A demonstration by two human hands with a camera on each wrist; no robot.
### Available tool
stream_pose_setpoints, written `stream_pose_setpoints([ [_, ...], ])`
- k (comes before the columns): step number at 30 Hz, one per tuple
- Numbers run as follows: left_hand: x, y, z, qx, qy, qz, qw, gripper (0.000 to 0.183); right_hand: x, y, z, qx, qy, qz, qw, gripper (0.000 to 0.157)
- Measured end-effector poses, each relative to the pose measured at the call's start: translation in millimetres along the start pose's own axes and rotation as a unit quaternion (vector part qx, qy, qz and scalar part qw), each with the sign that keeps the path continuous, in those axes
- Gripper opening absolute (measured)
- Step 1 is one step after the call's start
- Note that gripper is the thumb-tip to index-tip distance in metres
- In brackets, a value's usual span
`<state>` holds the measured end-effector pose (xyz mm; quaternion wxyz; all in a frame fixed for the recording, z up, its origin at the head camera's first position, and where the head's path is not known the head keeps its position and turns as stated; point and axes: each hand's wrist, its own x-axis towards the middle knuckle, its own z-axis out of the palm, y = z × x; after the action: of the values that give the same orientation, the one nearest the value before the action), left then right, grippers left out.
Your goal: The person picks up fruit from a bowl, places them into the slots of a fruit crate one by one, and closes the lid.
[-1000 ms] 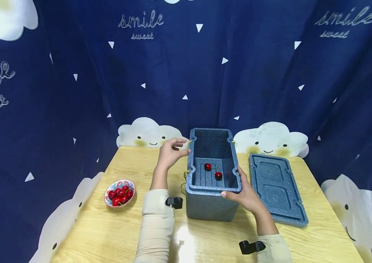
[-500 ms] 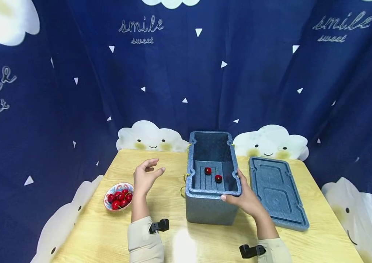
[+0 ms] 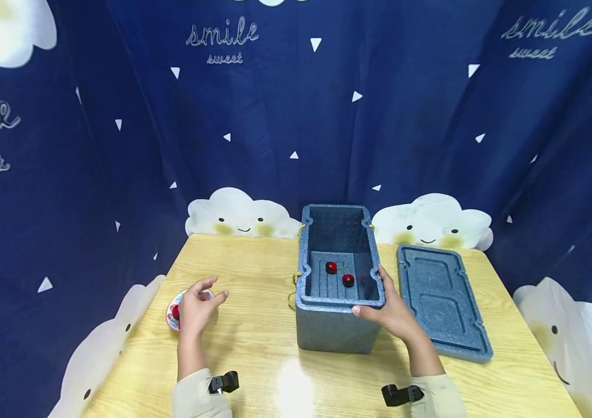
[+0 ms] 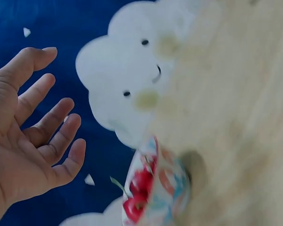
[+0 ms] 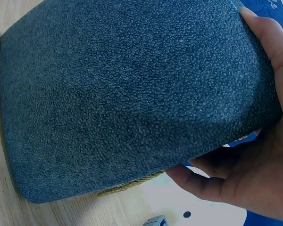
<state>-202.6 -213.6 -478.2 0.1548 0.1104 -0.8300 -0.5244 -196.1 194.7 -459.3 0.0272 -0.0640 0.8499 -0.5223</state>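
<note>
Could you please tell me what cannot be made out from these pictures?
Head view: how many cherries the bowl holds, since the left hand covers most of it.
Left wrist view: part of the bowl and its contents, cut off by the bottom edge.
Right wrist view: the inside of the box, hidden by its outer wall; part of the right hand, cut off by the right edge.
Head view: the underside of the lid, facing away.

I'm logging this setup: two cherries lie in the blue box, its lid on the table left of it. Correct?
The side is wrong: the lid lies right of the blue box, as the head view shows. Two cherries do lie inside.
</note>
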Motion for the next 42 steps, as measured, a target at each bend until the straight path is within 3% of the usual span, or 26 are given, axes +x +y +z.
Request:
stream_pose_setpoints([
  [8, -1.3, -34.1, -17.4, 0.035, 0.030, -0.014, 0.9988, 0.043, 0, 1, -1.4, -0.012, -0.002, 0.010, 1.000, 0.114],
  [14, -1.4, -54.1, -22.7, 0.025, 0.015, -0.058, 0.9979, 0.046, 1, 1, -2.5, -0.016, -0.003, 0.017, 1.000, 0.115],
  [19, -1.9, -65.6, -24.1, 0.028, 0.005, -0.050, 0.9983, 0.043, 1, 1, -2.0, -0.009, -0.004, 0.012, 1.000, 0.114],
  [42, 5.1, -73.4, -21.1, 0.108, -0.043, 0.003, 0.9932, 0.036, 1, 0, -0.4, -0.003, -0.002, 0.005, 1.000, 0.114],
])
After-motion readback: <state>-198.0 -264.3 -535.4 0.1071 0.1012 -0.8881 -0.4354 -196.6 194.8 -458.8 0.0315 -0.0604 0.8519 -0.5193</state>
